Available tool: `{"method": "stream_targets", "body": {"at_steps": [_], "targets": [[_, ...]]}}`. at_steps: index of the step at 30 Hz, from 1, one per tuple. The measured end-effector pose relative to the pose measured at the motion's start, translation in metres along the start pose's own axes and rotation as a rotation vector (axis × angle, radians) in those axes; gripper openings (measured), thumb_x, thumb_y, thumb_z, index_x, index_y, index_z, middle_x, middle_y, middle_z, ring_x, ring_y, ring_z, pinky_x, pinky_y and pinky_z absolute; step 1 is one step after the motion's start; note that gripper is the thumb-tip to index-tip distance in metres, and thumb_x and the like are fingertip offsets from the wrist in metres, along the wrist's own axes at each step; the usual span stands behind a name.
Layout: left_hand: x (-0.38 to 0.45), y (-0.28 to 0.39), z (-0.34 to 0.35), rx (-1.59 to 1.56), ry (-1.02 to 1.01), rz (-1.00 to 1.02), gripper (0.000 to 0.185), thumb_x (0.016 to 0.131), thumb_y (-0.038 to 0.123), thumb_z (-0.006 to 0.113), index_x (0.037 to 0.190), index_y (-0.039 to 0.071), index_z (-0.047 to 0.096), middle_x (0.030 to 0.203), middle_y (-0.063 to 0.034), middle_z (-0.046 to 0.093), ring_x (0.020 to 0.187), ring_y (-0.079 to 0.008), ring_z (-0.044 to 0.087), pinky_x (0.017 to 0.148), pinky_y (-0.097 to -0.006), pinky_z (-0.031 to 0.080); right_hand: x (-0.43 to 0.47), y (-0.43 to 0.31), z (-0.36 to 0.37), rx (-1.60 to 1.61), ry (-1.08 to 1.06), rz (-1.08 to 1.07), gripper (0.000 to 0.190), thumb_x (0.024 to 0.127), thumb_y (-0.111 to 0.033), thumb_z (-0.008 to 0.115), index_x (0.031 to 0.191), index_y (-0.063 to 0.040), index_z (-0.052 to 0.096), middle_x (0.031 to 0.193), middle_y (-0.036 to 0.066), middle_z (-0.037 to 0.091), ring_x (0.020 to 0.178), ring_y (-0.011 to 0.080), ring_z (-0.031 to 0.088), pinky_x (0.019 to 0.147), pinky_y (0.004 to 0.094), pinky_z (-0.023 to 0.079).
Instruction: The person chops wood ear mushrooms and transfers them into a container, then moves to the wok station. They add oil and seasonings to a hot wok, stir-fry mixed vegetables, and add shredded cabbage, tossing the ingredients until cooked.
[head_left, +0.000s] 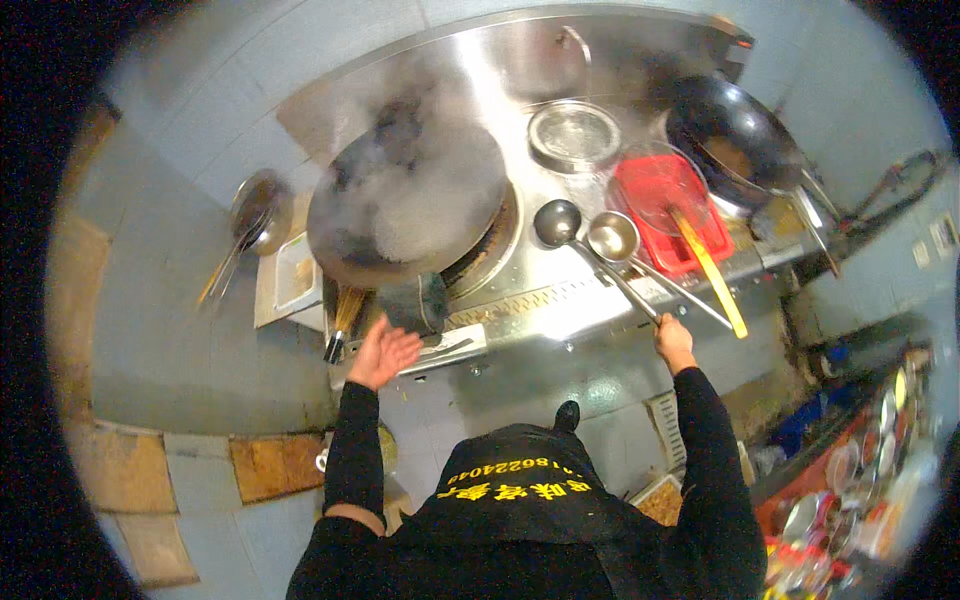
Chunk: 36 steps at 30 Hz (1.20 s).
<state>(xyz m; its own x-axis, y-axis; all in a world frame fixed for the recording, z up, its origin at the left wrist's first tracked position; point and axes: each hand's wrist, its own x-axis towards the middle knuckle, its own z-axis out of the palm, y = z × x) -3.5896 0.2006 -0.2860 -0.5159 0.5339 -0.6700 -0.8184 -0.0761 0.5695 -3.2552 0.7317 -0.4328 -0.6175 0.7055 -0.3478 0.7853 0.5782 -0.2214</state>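
Note:
A large steaming wok tilts on the round burner, its inside partly hidden by vapour. At its near edge is a folded dark cloth. My left hand is just in front of that cloth, palm showing and fingers extended, with nothing in it. My right hand grips the end of the handle of a dark metal ladle, whose bowl is over the steel counter. Beside this bowl is a second, shiny steel ladle, its handle passing close to my right hand.
A red plastic basket sits under a strainer with a yellow handle. Behind are a round steel pot and a tap. Another wok stands at right. On the left are a white container and a bamboo brush.

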Motion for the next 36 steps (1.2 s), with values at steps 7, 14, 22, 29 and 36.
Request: {"method": "stream_targets", "body": {"at_steps": [7, 14, 22, 29, 36], "targets": [[0.096, 0.028, 0.059, -0.479, 0.137, 0.12, 0.075, 0.086, 0.048, 0.07, 0.136, 0.002, 0.037, 0.132, -0.022, 0.049, 0.124, -0.0372, 0.048, 0.11, -0.0525, 0.035, 0.026, 0.007, 0.004, 0.861, -0.298, -0.097, 0.027, 0.094, -0.034, 0.059, 0.09, -0.008, 0.056, 0.071, 0.005, 0.056, 0.055, 0.0176, 0.052, 0.05, 0.0313, 0.042], [0.136, -0.02, 0.028, -0.55, 0.269, 0.372, 0.024, 0.081, 0.003, 0.055, 0.1, 0.003, 0.041, 0.103, -0.0148, 0.046, 0.093, -0.0311, 0.055, 0.079, -0.0477, 0.051, -0.021, -0.057, -0.055, 0.988, -0.271, 0.018, 0.024, 0.094, -0.028, 0.061, 0.091, -0.004, 0.06, 0.072, 0.002, 0.056, 0.06, 0.0108, 0.053, 0.051, 0.0272, 0.041], [0.067, -0.046, 0.066, -0.331, 0.384, 0.677, 0.015, 0.08, 0.004, 0.058, 0.075, 0.004, 0.045, 0.08, -0.0045, 0.046, 0.072, -0.0201, 0.053, 0.065, -0.0387, 0.047, -0.025, -0.15, -0.148, 1.502, -0.691, -0.241, 0.021, 0.093, -0.02, 0.057, 0.109, -0.007, 0.054, 0.072, -0.002, 0.05, 0.047, 0.0063, 0.042, 0.04, 0.0225, 0.037], [0.026, -0.073, 0.109, -0.069, 0.646, 0.82, 0.026, 0.077, -0.001, 0.056, 0.065, 0.009, 0.035, 0.074, 0.0018, 0.042, 0.065, -0.0123, 0.043, 0.06, -0.0295, 0.038, 0.067, -0.201, -0.181, 1.201, -0.431, -0.239, 0.01, 0.091, -0.014, 0.056, 0.087, -0.005, 0.053, 0.065, -0.001, 0.051, 0.048, 0.0102, 0.046, 0.042, 0.0259, 0.036], [0.007, -0.065, 0.131, 0.046, 0.764, 0.85, 0.022, 0.078, 0.0, 0.055, 0.074, 0.008, 0.036, 0.075, 0.0038, 0.036, 0.067, -0.0097, 0.035, 0.061, -0.0281, 0.032, 0.144, -0.267, -0.205, 1.116, -0.537, -0.261, 0.016, 0.089, -0.012, 0.055, 0.075, -0.004, 0.054, 0.06, 0.003, 0.051, 0.045, 0.0125, 0.044, 0.04, 0.0284, 0.033]]}}
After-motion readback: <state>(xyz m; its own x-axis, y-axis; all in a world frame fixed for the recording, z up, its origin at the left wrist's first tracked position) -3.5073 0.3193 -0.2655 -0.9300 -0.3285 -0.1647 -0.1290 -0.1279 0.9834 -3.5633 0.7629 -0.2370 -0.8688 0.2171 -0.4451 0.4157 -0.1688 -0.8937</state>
